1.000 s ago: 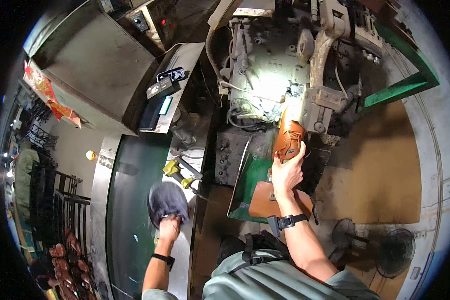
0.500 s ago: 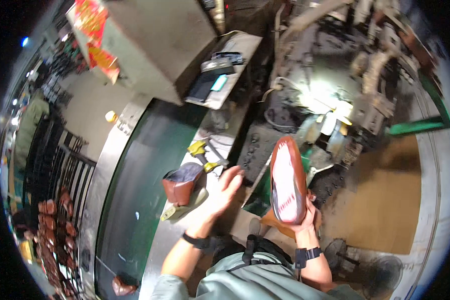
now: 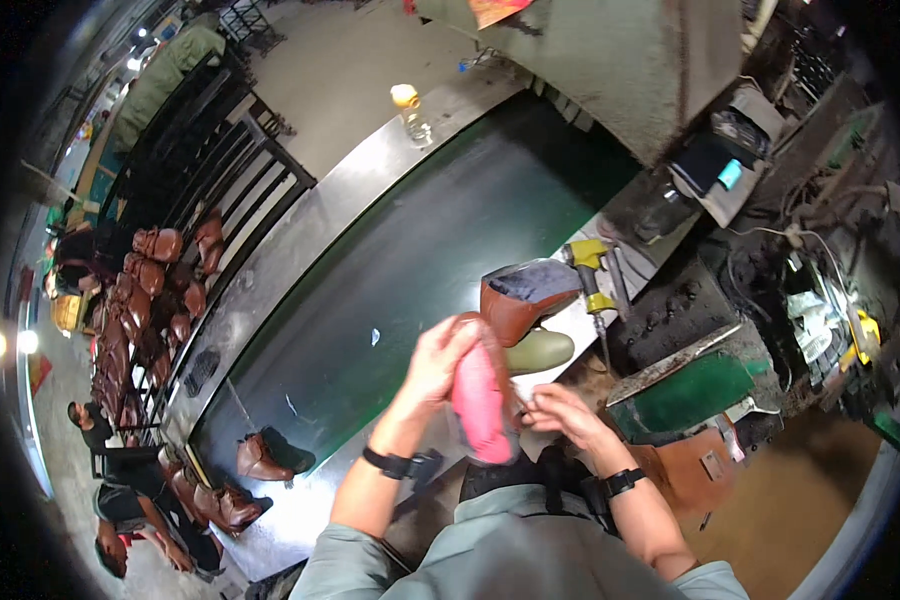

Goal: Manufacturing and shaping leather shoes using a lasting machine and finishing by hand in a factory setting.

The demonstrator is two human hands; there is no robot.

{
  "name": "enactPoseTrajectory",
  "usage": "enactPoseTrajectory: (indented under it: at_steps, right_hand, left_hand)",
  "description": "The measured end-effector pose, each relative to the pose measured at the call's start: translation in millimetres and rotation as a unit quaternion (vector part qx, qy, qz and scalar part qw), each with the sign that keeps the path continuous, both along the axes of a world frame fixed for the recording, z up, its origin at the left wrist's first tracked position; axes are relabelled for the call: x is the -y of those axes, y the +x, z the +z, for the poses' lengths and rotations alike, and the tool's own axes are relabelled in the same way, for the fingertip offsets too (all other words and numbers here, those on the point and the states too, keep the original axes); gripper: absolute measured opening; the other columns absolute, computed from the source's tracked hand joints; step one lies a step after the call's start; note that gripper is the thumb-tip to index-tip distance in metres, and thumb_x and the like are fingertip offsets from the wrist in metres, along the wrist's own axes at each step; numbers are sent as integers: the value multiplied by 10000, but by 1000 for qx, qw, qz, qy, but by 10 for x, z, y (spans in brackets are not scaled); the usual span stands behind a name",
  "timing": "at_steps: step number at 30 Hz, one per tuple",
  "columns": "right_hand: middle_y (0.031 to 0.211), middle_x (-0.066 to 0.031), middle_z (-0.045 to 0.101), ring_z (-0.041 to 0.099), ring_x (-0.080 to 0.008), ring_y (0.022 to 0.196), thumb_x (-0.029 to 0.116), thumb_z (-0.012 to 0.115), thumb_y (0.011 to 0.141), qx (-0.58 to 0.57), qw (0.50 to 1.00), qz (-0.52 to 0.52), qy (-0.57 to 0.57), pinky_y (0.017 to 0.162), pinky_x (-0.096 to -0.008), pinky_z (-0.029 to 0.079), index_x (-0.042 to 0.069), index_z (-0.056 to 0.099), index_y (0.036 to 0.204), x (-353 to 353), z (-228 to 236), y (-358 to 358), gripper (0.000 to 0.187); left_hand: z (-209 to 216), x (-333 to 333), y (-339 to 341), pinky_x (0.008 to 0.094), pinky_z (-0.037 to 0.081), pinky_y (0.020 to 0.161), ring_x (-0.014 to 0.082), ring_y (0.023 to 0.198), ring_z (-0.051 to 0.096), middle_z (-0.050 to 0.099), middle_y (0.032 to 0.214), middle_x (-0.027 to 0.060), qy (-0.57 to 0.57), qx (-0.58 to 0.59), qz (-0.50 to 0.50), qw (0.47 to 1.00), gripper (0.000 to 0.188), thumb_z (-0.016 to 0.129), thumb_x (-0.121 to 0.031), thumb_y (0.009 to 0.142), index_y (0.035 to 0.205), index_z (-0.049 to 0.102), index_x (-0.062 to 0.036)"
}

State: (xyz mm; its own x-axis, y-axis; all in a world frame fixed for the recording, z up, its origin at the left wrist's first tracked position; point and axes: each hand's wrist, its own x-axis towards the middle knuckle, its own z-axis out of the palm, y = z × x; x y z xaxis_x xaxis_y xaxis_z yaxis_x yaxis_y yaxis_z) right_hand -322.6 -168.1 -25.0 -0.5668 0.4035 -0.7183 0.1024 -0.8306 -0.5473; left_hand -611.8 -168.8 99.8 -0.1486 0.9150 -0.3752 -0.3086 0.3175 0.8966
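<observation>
My left hand [image 3: 438, 365] is closed around a brown leather shoe [image 3: 482, 395], tilted with its pinkish-red underside showing. Close to the shoe's right side, my right hand [image 3: 567, 412] has its fingers curled together; a small pale bit shows at the fingertips, too small to name. Just beyond the held shoe, a brown boot with a dark lining [image 3: 528, 300] sits at the belt's near edge, against an olive-green shoe last [image 3: 540, 352]. To their right lies a yellow and grey hand tool [image 3: 592, 277].
A dark green conveyor belt [image 3: 400, 270] with metal edges runs diagonally across. One brown shoe [image 3: 260, 457] rests on it at lower left. Beyond stand a rack of brown shoes [image 3: 130, 320] and a yellow-capped bottle [image 3: 413, 118]. A grimy machine [image 3: 820, 310] is at right; people are at far left.
The shoe has passed from my right hand to my left and moved left, over the belt's near edge. My right hand is now beside it. The view has turned toward the belt.
</observation>
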Motion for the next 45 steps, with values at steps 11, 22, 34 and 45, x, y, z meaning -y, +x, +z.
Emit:
enactPoseTrajectory:
  at_steps: [11,22,34,45]
  right_hand:
    - [1135,-110,686,654,-222,936,229,763,920,287,926,-214,124,830,-380,530,-16,612,1334,-586,-1241,-270,504]
    - [1101,-88,703,699,-220,931,225,645,1026,126,897,-397,146,829,-400,598,11,643,1151,-293,-568,364,248]
    - [1244,-87,660,638,-180,1097,45,609,1011,70,779,-554,285,950,-318,519,18,671,1295,424,1510,2049,291]
    - [1163,-134,733,580,-226,1242,290,664,1028,271,707,-567,324,1036,-364,441,-32,758,1161,700,1394,3532,362]
  left_hand:
    - [-1583,107,-967,463,374,1195,412,1456,409,400,1583,254,27,-571,-131,810,777,763,-281,867,1525,434,-34]
    - [-31,-1123,990,515,511,801,412,944,631,639,914,209,275,-227,-225,907,257,686,-245,927,965,574,-17]
    - [-1169,49,2105,591,560,987,355,1179,666,633,1370,186,-260,496,-101,822,548,532,-492,1034,1365,597,-61]
    - [-236,315,3730,529,533,1049,391,1260,594,588,1382,210,-253,425,-117,862,501,385,-382,1072,1391,550,-33]
